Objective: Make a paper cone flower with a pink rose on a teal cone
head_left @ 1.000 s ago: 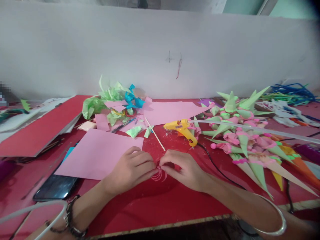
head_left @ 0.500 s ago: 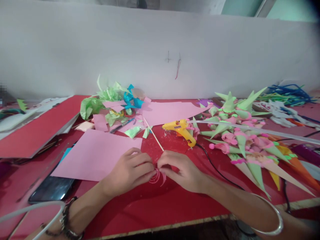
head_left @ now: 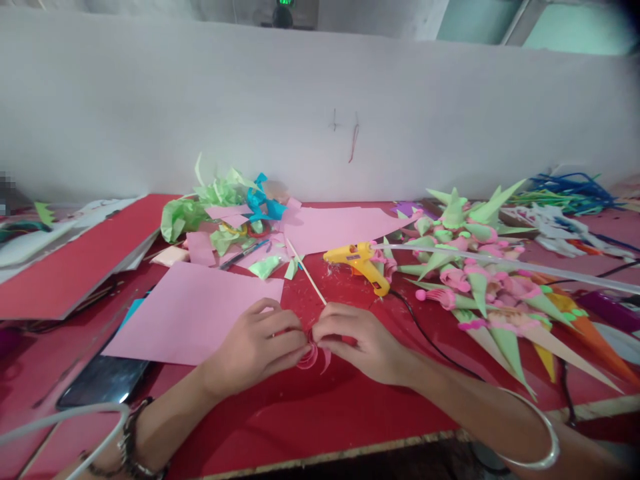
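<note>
Between my hands is a coiled pink paper strip (head_left: pixel 307 359), with one loose curl hanging to the right. My left hand (head_left: pixel 263 343) pinches the coil from its left side. My right hand (head_left: pixel 357 340) is closed at the coil's upper right, its fingertips almost touching those of the left. A thin wooden stick (head_left: pixel 310 277) runs from the back of the table down to the right hand; its lower end is hidden there, so whether it is gripped cannot be seen. A pink paper sheet (head_left: pixel 195 313) lies beside my left hand.
A yellow glue gun (head_left: pixel 363 263) with a black cord lies beyond my right hand. Green-and-pink paper cones (head_left: pixel 480 280) are heaped at right. A dark phone (head_left: pixel 105 383) sits partly under the pink sheet. Crumpled green paper (head_left: pixel 183 219) is at the back left.
The pink coil looks slightly tighter between my fingers. Both hands stay nearly in place; the whole view has shifted slightly.
</note>
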Demonstrator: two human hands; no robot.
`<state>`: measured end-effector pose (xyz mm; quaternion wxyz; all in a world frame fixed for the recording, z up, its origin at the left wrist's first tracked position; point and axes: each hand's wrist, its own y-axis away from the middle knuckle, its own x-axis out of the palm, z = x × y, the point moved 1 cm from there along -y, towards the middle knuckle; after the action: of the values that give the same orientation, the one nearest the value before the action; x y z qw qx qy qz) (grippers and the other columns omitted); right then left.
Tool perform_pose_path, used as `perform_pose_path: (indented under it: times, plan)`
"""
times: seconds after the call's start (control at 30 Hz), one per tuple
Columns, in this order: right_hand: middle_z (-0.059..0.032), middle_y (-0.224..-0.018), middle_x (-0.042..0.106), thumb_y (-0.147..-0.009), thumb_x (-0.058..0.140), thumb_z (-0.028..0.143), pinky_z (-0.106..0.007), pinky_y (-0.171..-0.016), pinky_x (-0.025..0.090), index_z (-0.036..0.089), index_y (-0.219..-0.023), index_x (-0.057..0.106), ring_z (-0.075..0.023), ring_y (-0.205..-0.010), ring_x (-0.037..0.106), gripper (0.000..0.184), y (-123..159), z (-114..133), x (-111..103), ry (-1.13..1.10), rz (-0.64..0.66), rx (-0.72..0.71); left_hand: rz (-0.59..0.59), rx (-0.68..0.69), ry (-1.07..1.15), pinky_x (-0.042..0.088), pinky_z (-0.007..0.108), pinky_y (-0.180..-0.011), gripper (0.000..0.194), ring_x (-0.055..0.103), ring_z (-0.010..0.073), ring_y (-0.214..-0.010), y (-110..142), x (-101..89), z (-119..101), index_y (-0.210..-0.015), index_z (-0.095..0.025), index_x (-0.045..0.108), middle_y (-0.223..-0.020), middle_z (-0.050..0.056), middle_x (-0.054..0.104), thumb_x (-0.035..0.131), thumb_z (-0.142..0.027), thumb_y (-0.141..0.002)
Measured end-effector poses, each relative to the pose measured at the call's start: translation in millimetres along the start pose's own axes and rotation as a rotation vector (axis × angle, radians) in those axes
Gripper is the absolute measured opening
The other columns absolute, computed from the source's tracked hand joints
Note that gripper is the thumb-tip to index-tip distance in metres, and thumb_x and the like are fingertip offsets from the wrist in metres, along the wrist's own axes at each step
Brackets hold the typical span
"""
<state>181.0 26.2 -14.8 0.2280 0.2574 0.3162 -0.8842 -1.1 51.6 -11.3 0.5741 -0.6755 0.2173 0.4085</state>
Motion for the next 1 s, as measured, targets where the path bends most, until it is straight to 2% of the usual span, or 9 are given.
perform_pose_path:
  times: [0.43,0.67,1.0]
  plan:
    - [-0.0003,-0.071,0.052,-0.08,0.049,0.017,-0.02,-0.059,0.041,0.016,-0.078,0.054,-0.0083,-0.063,0.047,0.005,1.8,-1.7,3.2,-0.038,-0.126,0.026,-0.005,0.011,-0.036,0.04,0.026,-0.067,0.008,0.053,0.0088,-0.063,3.5,0.6,4.0,-0.081,-0.017,0.052,-0.072,0.0,0.061,0.045,-0.018,-0.084]
    - [-0.0005,-0.071,0.052,-0.081,0.048,0.019,-0.02,-0.059,0.041,0.016,-0.077,0.053,-0.0084,-0.063,0.048,0.007,1.9,-0.6,2.7,-0.012,-0.121,0.031,0.016,0.028,-0.039,0.041,0.025,-0.067,0.007,0.054,0.0091,-0.065,2.5,1.4,3.7,-0.082,-0.016,0.051,-0.073,0.0,0.06,0.044,-0.017,-0.084]
    - [0.0005,-0.068,0.048,-0.078,0.049,0.016,-0.02,-0.057,0.04,0.016,-0.077,0.052,-0.0082,-0.06,0.047,0.003,1.1,-1.7,2.2,0.017,-0.129,0.051,-0.046,-0.032,0.009,0.043,0.024,-0.062,0.002,0.054,0.0111,-0.067,4.1,2.3,2.7,-0.08,-0.017,0.052,-0.074,0.002,0.06,0.052,-0.015,-0.078]
